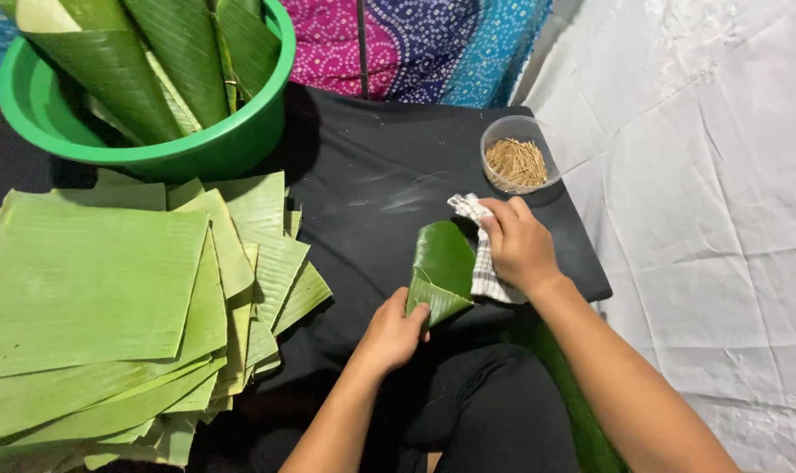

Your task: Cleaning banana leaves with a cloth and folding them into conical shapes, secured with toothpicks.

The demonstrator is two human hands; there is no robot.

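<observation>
The left hand (396,335) pinches the bottom corner of a folded green leaf (442,270), its fingers closed tight on it. The right hand (516,243) presses a checked cloth (485,267) against the leaf's side, fingers curled around the cloth. The leaf sits on a black tabletop (389,184), in front of the person's lap. Just beside the right hand is a clear bowl of little sticks (516,156). A big stack of flat leaves (126,307) lies on the left, near a green tub (152,144) of rolled leaves.

A dark green folded leaf (442,267) is showing between the hands, a white-and-grey checked cloth (484,263) lying under the right hand (518,245).
</observation>
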